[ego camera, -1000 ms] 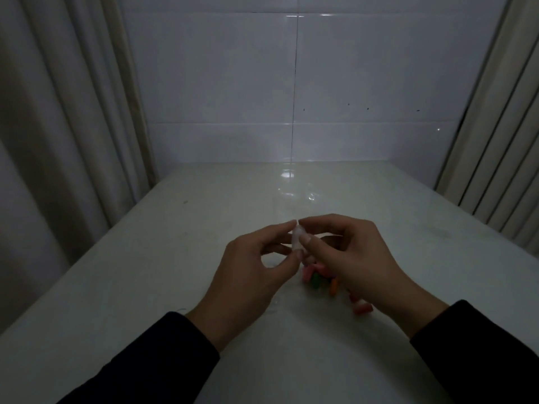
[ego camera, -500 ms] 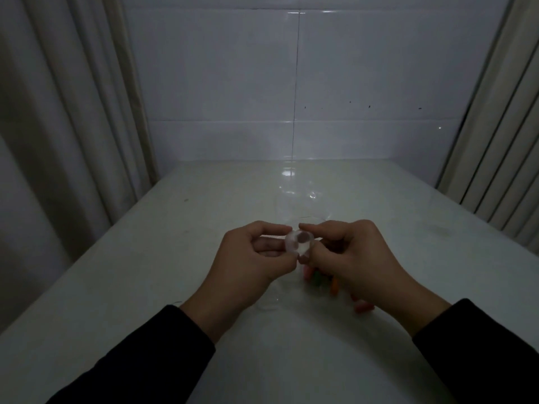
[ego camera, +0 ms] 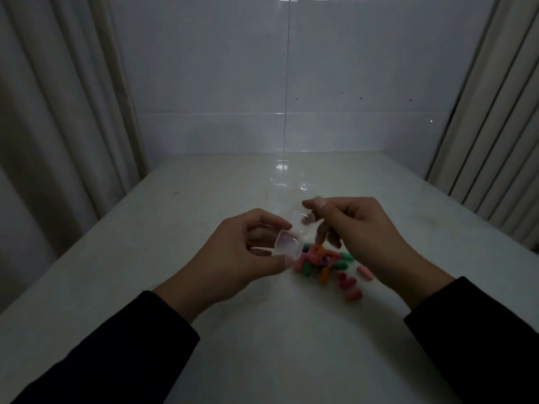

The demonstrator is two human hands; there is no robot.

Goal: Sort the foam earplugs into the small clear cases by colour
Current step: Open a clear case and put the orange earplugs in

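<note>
A small clear case [ego camera: 288, 246] hangs open above the table between both hands. My left hand [ego camera: 248, 255] pinches its lower half between thumb and fingers. My right hand [ego camera: 358, 228] pinches the raised lid [ego camera: 303, 217] at its top edge. Just below and to the right of the case lies a loose pile of foam earplugs [ego camera: 320, 262] in pink, orange, green and red. A few pink and red earplugs [ego camera: 351, 287] lie apart at the pile's near right. The case looks empty, though the dim light makes that hard to tell.
The white table [ego camera: 262, 345] runs back to a tiled wall [ego camera: 285, 83]. Pale curtains [ego camera: 58, 112] hang along the left edge and ribbed panels [ego camera: 495, 126] along the right. More clear cases [ego camera: 287, 185] show faintly as glints behind the hands.
The shut case, held between both hands, has come open: my right hand lifted the lid up and back while my left hand kept the lower half. The earplug pile is more exposed.
</note>
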